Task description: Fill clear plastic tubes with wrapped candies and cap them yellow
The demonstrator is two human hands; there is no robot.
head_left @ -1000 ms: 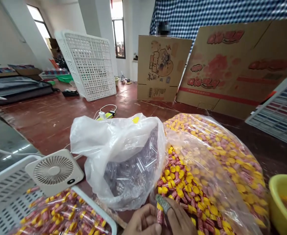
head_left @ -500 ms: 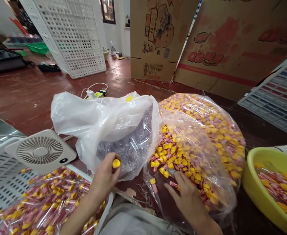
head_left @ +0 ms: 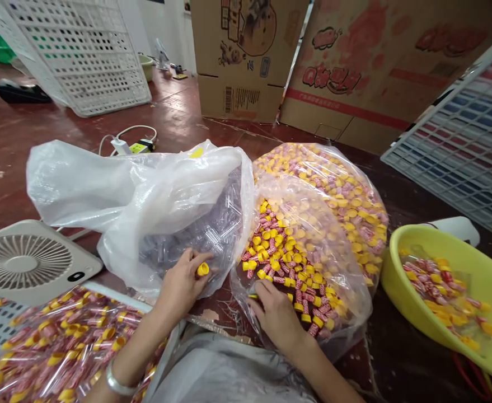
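Note:
My left hand (head_left: pixel 181 282) is pinched on a yellow-capped tube (head_left: pixel 202 270) at the mouth of a clear plastic bag of clear empty tubes (head_left: pixel 153 201). My right hand (head_left: pixel 274 313) reaches into a second clear bag (head_left: pixel 313 224) full of red-and-white candy tubes with yellow caps; its fingers curl around something small that I cannot make out.
A white crate of filled yellow-capped tubes (head_left: pixel 48 347) lies at lower left, with a small white fan (head_left: pixel 29 263) beside it. A yellow-green basin with more tubes (head_left: pixel 447 291) stands at right. Cardboard boxes (head_left: pixel 246 56), a white lattice crate (head_left: pixel 78 50) and a power strip (head_left: pixel 134 147) are behind.
The view has tilted down and left. My left hand moved from beside the right hand to the clear-tube bag with a yellow-capped tube. My right hand stayed in the candy bag.

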